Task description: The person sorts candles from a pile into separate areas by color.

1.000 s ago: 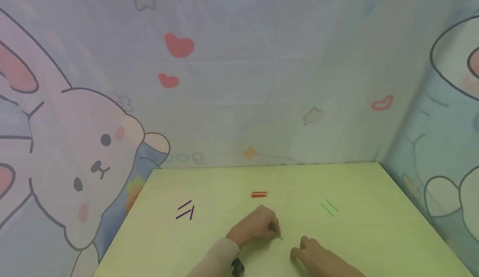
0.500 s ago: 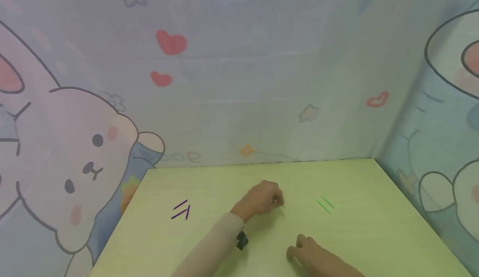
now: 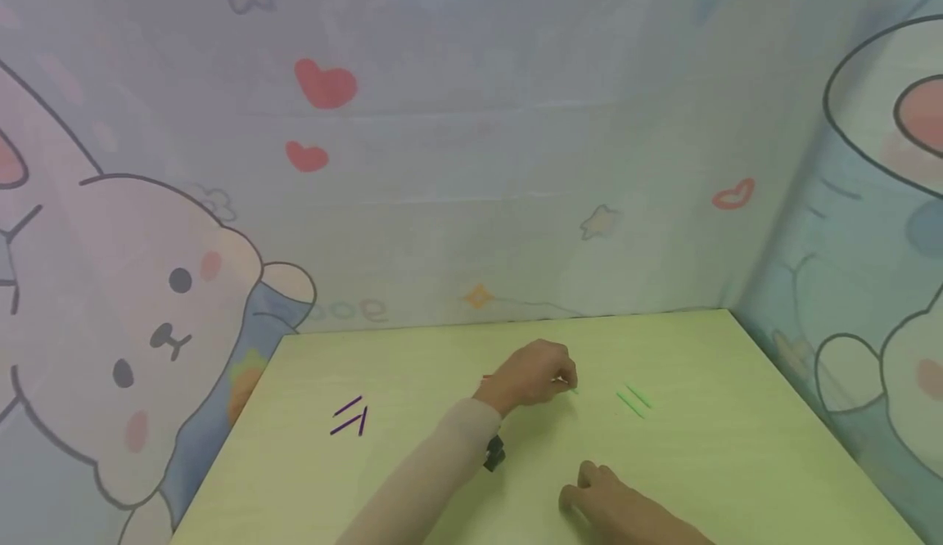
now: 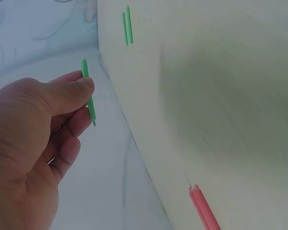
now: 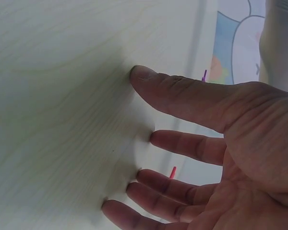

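Observation:
My left hand [image 3: 532,375] pinches a thin green candle [image 4: 91,108] between thumb and fingers, above the table; the thumb hides part of it in the left wrist view. To its right, two more green candles [image 3: 631,405] lie side by side on the table. A pair of red candles [image 4: 204,208] lies beneath the left wrist, mostly hidden by it in the head view. My right hand [image 3: 617,506] rests near the front of the table, fingertips on the surface and fingers apart, holding nothing [image 5: 249,129].
Purple candles [image 3: 346,425] lie at the left of the pale table [image 3: 707,463], two roughly parallel and one across their ends. A printed cloth [image 3: 457,160] with cartoon animals hangs behind and beside the table. A dark device [image 3: 494,452] sits under the left wrist.
My left hand has carried the green candle away from the front, to the back and right, passing over the red candles. My right hand stays in place. The head view has shifted slightly.

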Available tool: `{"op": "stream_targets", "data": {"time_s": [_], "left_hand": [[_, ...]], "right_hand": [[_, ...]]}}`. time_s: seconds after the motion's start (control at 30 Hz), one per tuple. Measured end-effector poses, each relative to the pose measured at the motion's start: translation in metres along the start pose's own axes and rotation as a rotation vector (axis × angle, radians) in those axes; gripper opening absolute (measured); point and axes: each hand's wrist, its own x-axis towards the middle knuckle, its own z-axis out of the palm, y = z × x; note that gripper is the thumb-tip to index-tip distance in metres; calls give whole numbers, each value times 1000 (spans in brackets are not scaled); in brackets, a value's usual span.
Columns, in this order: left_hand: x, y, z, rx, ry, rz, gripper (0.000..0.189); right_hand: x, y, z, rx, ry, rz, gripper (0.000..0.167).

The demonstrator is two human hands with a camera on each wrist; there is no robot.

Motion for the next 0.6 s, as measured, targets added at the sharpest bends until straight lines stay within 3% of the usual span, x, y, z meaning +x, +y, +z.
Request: {"op": "stream_targets", "data": {"time_s": [0.6], "left_hand": [[42, 23, 9, 147, 7, 117, 10]], "right_hand": [[2, 5, 2, -33, -12, -1, 60]]}}
